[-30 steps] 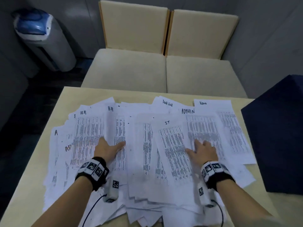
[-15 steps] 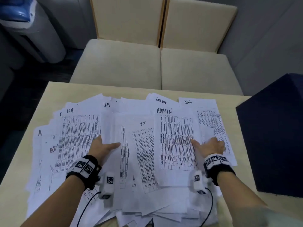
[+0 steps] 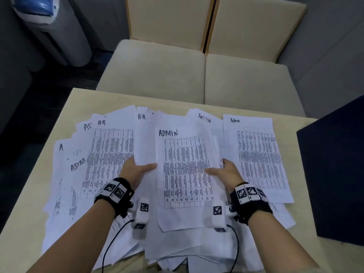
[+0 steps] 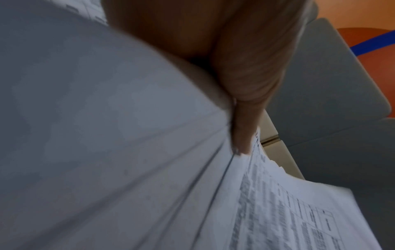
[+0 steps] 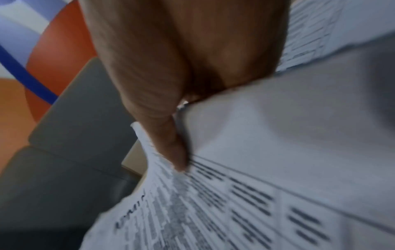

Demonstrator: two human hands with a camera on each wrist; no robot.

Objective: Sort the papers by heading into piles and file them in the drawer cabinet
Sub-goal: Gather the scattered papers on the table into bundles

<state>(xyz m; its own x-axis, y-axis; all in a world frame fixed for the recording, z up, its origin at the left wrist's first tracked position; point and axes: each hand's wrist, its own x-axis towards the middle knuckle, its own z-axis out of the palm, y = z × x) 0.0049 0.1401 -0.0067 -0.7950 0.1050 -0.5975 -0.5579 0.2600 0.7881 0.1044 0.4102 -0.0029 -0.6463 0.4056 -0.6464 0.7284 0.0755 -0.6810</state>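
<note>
Many white printed sheets lie fanned over the table (image 3: 84,99), headed H-R (image 3: 110,154), ADMIN and Admin (image 3: 258,158). In the middle a gathered bundle of papers (image 3: 185,170) has an ADMIN sheet on top. My left hand (image 3: 136,171) grips the bundle's left edge, thumb on top and fingers hidden beneath. My right hand (image 3: 228,172) grips its right edge the same way. The left wrist view shows my left hand's thumb (image 4: 243,132) pressed on the stacked sheets (image 4: 107,135). In the right wrist view my right hand's thumb (image 5: 171,145) lies on the printed top sheet (image 5: 256,194).
A dark cabinet (image 3: 334,174) stands at the table's right edge. Two beige seat cushions (image 3: 197,75) sit beyond the far edge. A grey bin with a blue lid (image 3: 49,26) is on the floor at the far left. Loose sheets overhang the near edge.
Both hands have drawn inward from flat on the spread, sweeping sheets into one bundle. The ADMIN sheet slid left over the IT sheet, and the thumbs now clamp the bundle's edges.
</note>
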